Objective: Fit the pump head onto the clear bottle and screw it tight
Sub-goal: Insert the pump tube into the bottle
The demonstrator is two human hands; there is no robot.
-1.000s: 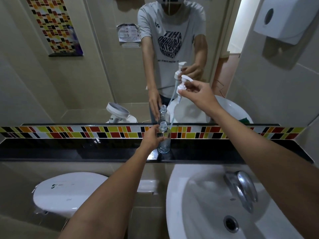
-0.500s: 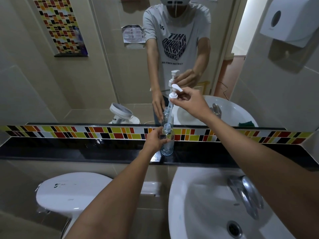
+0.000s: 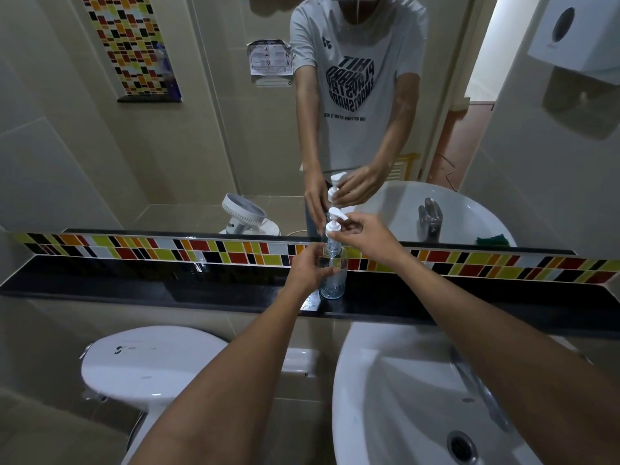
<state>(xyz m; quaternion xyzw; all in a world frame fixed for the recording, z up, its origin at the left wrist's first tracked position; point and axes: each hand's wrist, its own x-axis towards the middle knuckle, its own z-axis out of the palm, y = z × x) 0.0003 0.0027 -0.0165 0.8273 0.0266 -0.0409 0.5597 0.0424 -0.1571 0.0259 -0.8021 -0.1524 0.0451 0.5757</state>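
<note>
A small clear bottle (image 3: pixel 335 280) stands upright on the black ledge (image 3: pixel 167 286) in front of the mirror. My left hand (image 3: pixel 307 268) wraps around its left side and grips it. A white pump head (image 3: pixel 333 223) sits just above the bottle's neck, its tube down inside the bottle. My right hand (image 3: pixel 367 233) pinches the pump head's collar from the right. The mirror repeats both hands, the bottle and the pump.
A white washbasin (image 3: pixel 369 380) with a chrome tap (image 3: pixel 483 391) lies below the ledge at the right. A white toilet cistern lid (image 3: pixel 151 360) sits at the lower left. A strip of coloured tiles (image 3: pixel 151 251) backs the ledge. A paper dispenser (image 3: pixel 577 31) hangs top right.
My right hand has brought the pump head down from well above the bottle, its tube sliding in, until the collar is at the neck. My left hand has kept hold of the bottle.
</note>
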